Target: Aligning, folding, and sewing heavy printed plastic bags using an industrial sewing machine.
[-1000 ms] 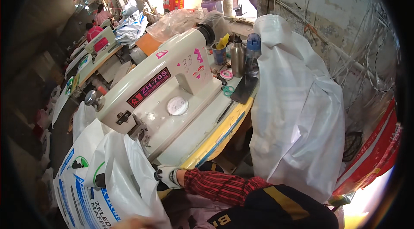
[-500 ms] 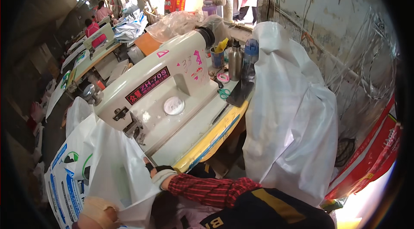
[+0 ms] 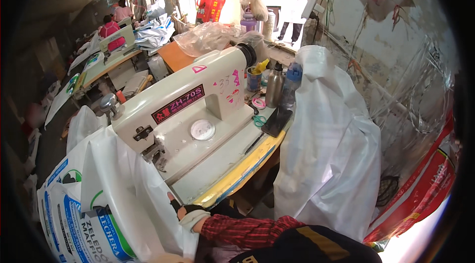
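A large white plastic sack (image 3: 143, 203) with blue and green print drapes over the near left side of the sewing machine's table. At the sack's right edge is my right hand (image 3: 184, 209), in a dark glove that leaves the fingertips bare. One finger shows along the sack; the others are curled at its edge and partly hidden. Only a tan sliver at the bottom edge shows of my left hand (image 3: 170, 258), against the sack; its fingers are out of sight. Just beyond my right hand stands the cream sewing machine (image 3: 183, 99), its needle end near the sack.
A white sack (image 3: 326, 139) stands upright right of the table. On the table are a phone (image 3: 277, 122), green-handled scissors (image 3: 259, 121), a steel bottle (image 3: 274, 87), a blue-capped bottle (image 3: 293, 82) and a tape roll (image 3: 202, 130). Another machine (image 3: 117, 39) and people are far left.
The view has shifted, and scene items sit lower. More of the sack's printed side shows at the lower left. My left hand has moved right and mostly out of view; my right hand stays at the sack's edge.
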{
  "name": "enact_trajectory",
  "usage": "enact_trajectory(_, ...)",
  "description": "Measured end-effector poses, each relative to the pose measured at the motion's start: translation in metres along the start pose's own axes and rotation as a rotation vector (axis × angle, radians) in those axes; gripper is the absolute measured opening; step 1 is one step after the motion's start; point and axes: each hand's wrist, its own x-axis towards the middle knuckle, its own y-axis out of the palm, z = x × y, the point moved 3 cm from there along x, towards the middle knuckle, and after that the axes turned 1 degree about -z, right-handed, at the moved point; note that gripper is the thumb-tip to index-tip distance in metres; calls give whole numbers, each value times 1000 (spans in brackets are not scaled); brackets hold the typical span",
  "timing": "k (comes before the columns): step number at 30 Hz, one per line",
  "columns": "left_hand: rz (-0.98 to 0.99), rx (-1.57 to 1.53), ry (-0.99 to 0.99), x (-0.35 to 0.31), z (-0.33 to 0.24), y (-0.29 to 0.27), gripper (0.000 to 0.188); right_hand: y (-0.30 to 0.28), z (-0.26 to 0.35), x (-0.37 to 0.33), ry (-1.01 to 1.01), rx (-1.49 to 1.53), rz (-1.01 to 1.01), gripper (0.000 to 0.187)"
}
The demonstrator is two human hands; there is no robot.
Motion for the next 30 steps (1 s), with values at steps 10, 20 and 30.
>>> enact_trajectory(10, -599, -212, 181, 88, 42, 41, 22, 9, -21, 87, -166, -315, 61, 31)
enact_trajectory(20, -169, 152, -191, -15, 44, -30, 31, -21, 2, 8, 71, -251, 77, 40)
enact_trajectory(30, -520, -239, 121, 107, 28, 42, 25, -24, 4, 55, -62, -288, 63, 43)
